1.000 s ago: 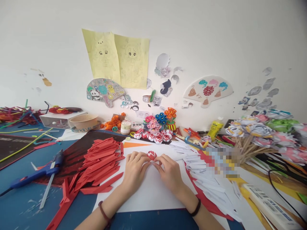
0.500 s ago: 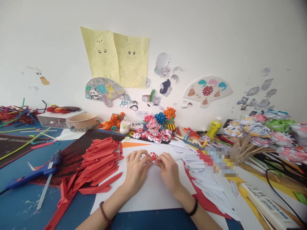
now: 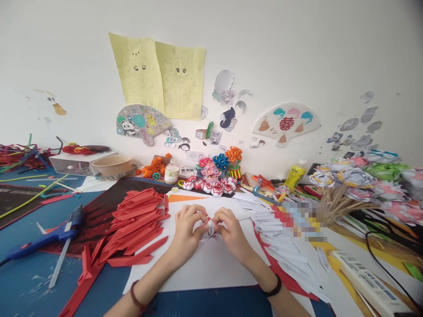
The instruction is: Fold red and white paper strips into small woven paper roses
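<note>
Both hands meet over a white sheet [image 3: 211,268] at the middle of the desk. My left hand [image 3: 187,232] and my right hand [image 3: 231,233] have their fingers curled and pinched round a small red-and-white folded paper flower [image 3: 209,229] held between them; most of it is hidden by the fingertips. A heap of folded red paper strips [image 3: 139,222] lies just left of my left hand. A fan of folded white paper strips [image 3: 274,229] lies just right of my right hand. A row of finished red-and-white paper flowers [image 3: 211,187] sits behind the hands.
A blue glue gun [image 3: 46,237] lies at the left on the blue mat. A bowl [image 3: 112,165] and a small jar [image 3: 172,172] stand at the back. Paper flower bouquets on sticks [image 3: 357,185] fill the right. A white power strip [image 3: 370,284] and black cable lie front right.
The hands drew slightly towards me and closed in over the flower, which was in plain view above the fingertips before and is now turned and mostly covered.
</note>
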